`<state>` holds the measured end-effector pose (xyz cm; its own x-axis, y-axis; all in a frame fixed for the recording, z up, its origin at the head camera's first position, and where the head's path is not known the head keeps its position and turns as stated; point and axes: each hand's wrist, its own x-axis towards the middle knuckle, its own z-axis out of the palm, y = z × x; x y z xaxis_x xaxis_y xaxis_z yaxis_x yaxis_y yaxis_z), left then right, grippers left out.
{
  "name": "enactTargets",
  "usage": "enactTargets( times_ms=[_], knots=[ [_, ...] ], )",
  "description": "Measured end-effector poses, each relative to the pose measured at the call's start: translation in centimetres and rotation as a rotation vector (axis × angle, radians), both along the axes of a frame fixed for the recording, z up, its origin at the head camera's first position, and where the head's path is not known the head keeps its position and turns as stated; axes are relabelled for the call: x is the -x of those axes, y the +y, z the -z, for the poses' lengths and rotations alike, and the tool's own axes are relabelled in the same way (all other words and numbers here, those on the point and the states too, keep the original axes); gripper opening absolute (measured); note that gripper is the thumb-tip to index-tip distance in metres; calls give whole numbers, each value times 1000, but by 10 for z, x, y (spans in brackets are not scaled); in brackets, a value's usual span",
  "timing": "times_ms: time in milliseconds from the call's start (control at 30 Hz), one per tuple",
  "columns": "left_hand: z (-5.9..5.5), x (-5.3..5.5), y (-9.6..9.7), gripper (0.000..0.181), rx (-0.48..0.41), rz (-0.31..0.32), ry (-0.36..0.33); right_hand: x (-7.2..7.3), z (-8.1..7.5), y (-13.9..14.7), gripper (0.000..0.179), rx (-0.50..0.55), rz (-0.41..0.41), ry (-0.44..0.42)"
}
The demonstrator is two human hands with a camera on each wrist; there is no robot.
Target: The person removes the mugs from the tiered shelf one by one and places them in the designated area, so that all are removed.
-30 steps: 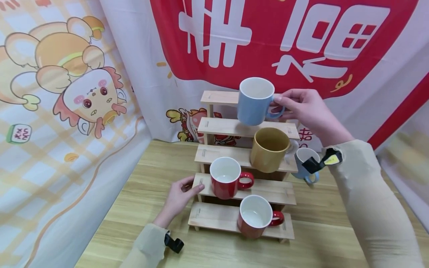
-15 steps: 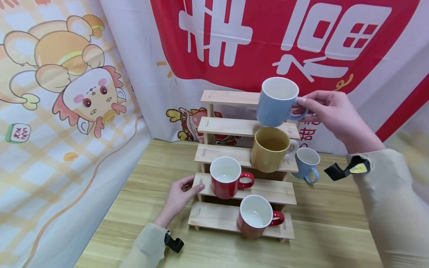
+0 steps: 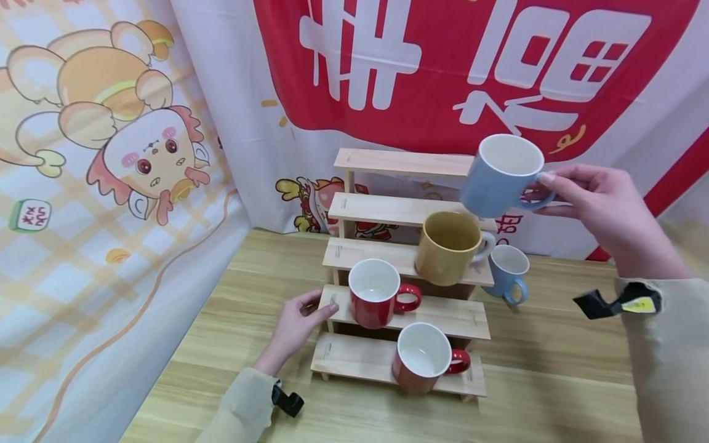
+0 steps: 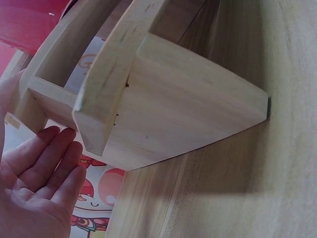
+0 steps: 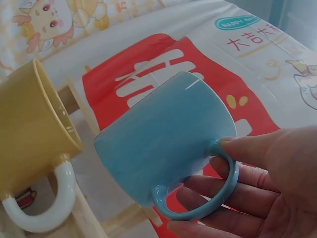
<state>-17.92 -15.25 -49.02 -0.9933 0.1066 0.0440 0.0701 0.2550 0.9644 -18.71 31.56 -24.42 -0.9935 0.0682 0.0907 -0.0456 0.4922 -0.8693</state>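
Observation:
My right hand [image 3: 609,209] pinches the handle of a light blue mug [image 3: 493,184], white inside and tilted, held in the air at the right end of a stepped wooden rack's [image 3: 382,209] upper tiers. In the right wrist view, my thumb presses the top of the blue handle [image 5: 232,186] and my fingers pass behind it. My left hand [image 3: 293,326] holds the left end of the second-lowest tier, thumb on top; in the left wrist view my fingertips [image 4: 74,148] meet the wood's edge. Below the held mug, a mustard-yellow mug [image 3: 443,252] with white handle stands on the middle tier.
A red mug [image 3: 373,301] stands on the second-lowest tier, close to my left hand. Another reddish mug [image 3: 415,369] is on the lowest tier, at the right. A second light blue mug [image 3: 506,277] stands on the wooden table [image 3: 554,363] beside the rack. Printed cloth [image 3: 310,67] hangs behind.
My right hand has carried the light blue mug rightward from over the upper tiers to the rack's right end, and the mug has tilted. My left hand has stayed at the tier's end.

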Motion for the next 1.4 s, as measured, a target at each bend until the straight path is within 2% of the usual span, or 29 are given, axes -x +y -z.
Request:
enactTargets(
  times_ms=[200, 467, 567, 700, 800, 867, 1000, 1067, 1133, 1167, 1333, 1400],
  knots=[
    [-1, 0, 0, 66, 4, -3, -2, -11, 7, 15, 59, -25, 75, 32],
    [-1, 0, -1, 66, 8, -7, -4, -28, 26, 33, 59, -59, 158, 48],
    [0, 0, -1, 66, 11, -7, -1, -36, 32, 38, 53, -58, 194, 40],
    [0, 0, -1, 65, 7, -2, 2, -47, 40, 45, 35, -27, 207, 35],
    [-1, 0, 0, 63, 0, 0, 3, -54, 47, 52, 19, 31, 182, 62],
    [0, 1, 0, 63, 0, 1, 7, -57, 51, 58, 10, 76, 159, 110],
    [1, 2, -1, 64, -2, 6, 13, -62, 62, 70, 28, 233, 120, 253],
    [2, 3, -1, 64, -3, 8, 14, -64, 68, 77, 32, 290, 114, 298],
    [2, 3, -1, 63, -6, 9, 14, -66, 74, 83, 29, 355, 107, 318],
    [1, 3, -1, 63, -7, 8, 13, -67, 77, 86, 27, 332, 122, 315],
    [1, 2, -1, 63, -18, 11, 9, -68, 89, 96, 19, 359, 135, 317],
    [1, 2, -1, 62, -20, 9, 9, -67, 94, 99, 21, 452, 91, 338]
  ],
)
